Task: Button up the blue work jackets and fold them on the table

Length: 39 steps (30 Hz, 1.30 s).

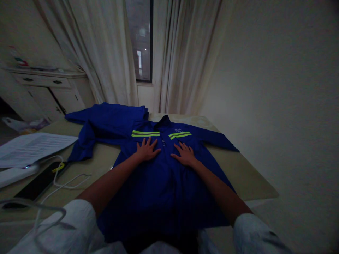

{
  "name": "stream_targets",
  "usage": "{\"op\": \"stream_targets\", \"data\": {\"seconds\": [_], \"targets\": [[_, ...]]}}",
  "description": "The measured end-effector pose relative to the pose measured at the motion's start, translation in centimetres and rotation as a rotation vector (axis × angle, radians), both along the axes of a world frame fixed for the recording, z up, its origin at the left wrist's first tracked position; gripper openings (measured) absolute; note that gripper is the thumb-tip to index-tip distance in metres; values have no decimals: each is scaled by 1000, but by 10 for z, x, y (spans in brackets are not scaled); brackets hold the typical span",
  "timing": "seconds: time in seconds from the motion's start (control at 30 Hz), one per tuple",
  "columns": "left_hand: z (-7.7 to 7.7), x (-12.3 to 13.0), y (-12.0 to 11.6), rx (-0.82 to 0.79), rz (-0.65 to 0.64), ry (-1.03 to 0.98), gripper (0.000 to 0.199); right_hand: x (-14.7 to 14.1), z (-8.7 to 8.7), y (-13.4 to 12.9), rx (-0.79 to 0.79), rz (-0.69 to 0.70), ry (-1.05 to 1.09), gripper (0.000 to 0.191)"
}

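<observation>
A blue jacket (159,187) with yellow-green reflective strips lies spread front side up, its collar toward the window and its lower edge near my body. My left hand (147,150) rests flat on the chest, fingers spread, just below the left strip. On the other side of the front opening, my right hand (184,154) lies flat with fingers apart, below the right strip. Neither hand grips the cloth. Another blue garment (113,118) lies behind and to the left, touching the jacket's left sleeve area.
The table (251,176) bears printed paper (34,148), a white device (18,174), a black flat object (34,187) and a white cable (60,185) at left. Curtains (185,53), a window and a cabinet (58,91) stand behind; a wall is at right.
</observation>
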<state>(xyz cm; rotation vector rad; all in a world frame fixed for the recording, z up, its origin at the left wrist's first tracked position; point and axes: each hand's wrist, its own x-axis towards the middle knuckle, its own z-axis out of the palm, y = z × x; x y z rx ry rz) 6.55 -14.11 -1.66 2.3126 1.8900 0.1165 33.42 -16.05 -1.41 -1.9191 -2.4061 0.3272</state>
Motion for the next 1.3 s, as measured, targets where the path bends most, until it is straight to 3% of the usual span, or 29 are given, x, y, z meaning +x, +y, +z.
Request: {"op": "stream_targets", "data": {"seconds": [0.17, 0.33, 0.5, 0.57, 0.7, 0.8, 0.9, 1.0, 1.1, 1.2, 1.3], "targets": [[-18, -10, 60, 0, -10, 11, 86, -8, -11, 43, -9, 5, -7, 88], [-13, -12, 97, 25, -27, 27, 79, -13, -14, 93, 21, -27, 22, 86], [2, 5, 91, 340, -1, 60, 51, -17, -12, 126, 58, -27, 52, 79], [7, 18, 77, 322, -51, 89, 46, -16, -11, 129, 92, -24, 79, 75], [5, 41, 43, 159, 14, 31, 40, -15, -3, 118, 313, 4, 217, 64], [-5, 45, 21, 174, -24, -61, 46, -22, 7, 98, 420, 76, 331, 50], [-16, 40, 11, 225, -62, -111, 49, -34, 14, 70, 258, 332, 459, 38], [-20, 35, 11, 215, -75, -121, 49, -37, 16, 42, 68, 589, 503, 42], [-18, 33, 12, 230, -71, -142, 46, -21, 18, 27, 69, 566, 513, 51], [-14, 32, 11, 233, -65, -167, 44, 0, 26, 25, -55, 466, 522, 61], [-13, 32, 10, 222, -61, -180, 43, 11, 37, 25, -157, 426, 469, 51]]}}
